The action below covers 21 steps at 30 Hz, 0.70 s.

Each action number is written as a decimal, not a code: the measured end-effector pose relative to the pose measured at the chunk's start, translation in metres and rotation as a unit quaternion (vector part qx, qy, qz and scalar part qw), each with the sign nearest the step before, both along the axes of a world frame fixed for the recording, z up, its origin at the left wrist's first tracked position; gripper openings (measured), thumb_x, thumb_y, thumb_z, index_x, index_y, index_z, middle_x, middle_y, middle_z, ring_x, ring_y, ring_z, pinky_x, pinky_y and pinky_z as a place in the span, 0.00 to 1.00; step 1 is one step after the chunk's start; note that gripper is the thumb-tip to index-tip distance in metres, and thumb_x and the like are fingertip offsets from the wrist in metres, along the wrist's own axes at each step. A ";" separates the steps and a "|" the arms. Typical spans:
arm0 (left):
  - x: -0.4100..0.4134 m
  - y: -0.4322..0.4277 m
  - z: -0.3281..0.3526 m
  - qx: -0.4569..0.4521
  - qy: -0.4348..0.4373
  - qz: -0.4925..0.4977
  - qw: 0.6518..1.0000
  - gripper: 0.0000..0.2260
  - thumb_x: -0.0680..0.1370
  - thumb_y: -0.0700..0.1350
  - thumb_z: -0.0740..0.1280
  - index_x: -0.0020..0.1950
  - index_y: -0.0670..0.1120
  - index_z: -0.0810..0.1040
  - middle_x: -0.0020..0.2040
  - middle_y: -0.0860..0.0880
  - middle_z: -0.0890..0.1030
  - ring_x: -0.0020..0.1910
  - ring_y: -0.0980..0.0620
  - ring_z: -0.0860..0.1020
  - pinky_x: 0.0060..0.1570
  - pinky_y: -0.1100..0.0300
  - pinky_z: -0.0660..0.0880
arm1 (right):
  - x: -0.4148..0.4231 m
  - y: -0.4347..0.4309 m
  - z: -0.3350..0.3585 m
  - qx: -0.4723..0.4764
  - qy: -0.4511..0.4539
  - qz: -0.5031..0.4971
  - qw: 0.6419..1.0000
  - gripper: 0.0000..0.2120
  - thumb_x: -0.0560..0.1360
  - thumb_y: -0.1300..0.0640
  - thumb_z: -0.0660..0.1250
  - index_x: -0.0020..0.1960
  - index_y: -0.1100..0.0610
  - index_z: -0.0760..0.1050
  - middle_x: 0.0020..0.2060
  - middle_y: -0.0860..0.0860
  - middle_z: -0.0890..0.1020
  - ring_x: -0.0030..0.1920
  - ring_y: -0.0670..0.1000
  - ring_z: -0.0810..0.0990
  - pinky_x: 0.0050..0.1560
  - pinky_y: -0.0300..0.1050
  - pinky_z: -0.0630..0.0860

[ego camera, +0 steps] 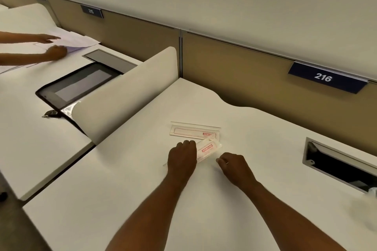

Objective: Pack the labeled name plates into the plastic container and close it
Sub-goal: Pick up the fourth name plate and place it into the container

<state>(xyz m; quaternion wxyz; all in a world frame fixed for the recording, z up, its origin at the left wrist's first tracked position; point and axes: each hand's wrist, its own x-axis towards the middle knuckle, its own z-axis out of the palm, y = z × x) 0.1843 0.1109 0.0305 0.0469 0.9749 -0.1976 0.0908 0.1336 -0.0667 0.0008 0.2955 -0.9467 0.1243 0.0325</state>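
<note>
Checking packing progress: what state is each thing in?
Flat name plate: lying on desk, untouched.
Tilted name plate: one end lifted, against left hand.
Right hand: on desk, empty.
Cable hatch: open.

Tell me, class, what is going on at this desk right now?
A person leans over a white desk under a blue sign reading 216. The left hand presses on a clear name plate with red print, tilted against a second plate lying flat behind it. The right hand rests just beside them, holding nothing. No plastic container is visible, so packing has not begun. At the next desk, another person's hands sort papers.
</note>
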 end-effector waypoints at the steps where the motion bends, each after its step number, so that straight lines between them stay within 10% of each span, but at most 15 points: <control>1: 0.001 -0.005 0.002 -0.030 0.002 0.001 1.000 0.10 0.60 0.39 0.75 0.35 0.47 0.75 0.29 0.49 0.78 0.25 0.50 0.76 0.20 0.63 0.63 | -0.001 -0.004 0.001 0.013 -0.010 -0.020 1.000 0.16 0.78 0.52 0.62 0.34 0.57 0.71 0.32 0.51 0.78 0.37 0.54 0.76 0.39 0.47 0.69; 5: -0.001 -0.028 0.014 -0.144 -0.004 -0.002 0.990 0.03 0.75 0.43 0.63 0.47 0.46 0.75 0.40 0.48 0.81 0.37 0.46 0.80 0.29 0.59 0.66 | -0.011 -0.023 0.010 0.098 -0.022 -0.083 0.991 0.14 0.78 0.53 0.62 0.33 0.54 0.72 0.32 0.48 0.78 0.38 0.54 0.79 0.40 0.46 0.72; 10: -0.014 -0.061 0.036 -0.287 0.038 -0.009 0.957 0.03 0.78 0.45 0.62 0.47 0.48 0.75 0.42 0.50 0.81 0.41 0.48 0.79 0.37 0.60 0.66 | -0.028 -0.045 0.030 0.402 0.058 -0.060 0.912 0.17 0.75 0.42 0.66 0.57 0.51 0.78 0.55 0.50 0.81 0.55 0.52 0.81 0.58 0.51 0.79; 21: -0.054 -0.116 0.074 -0.602 0.286 -0.012 0.745 0.03 0.76 0.41 0.67 0.48 0.43 0.78 0.42 0.45 0.83 0.37 0.52 0.83 0.36 0.58 0.81 | -0.078 -0.094 0.075 0.620 0.022 -0.037 0.784 0.30 0.67 0.41 0.75 0.62 0.56 0.75 0.53 0.60 0.82 0.56 0.64 0.81 0.50 0.58 0.80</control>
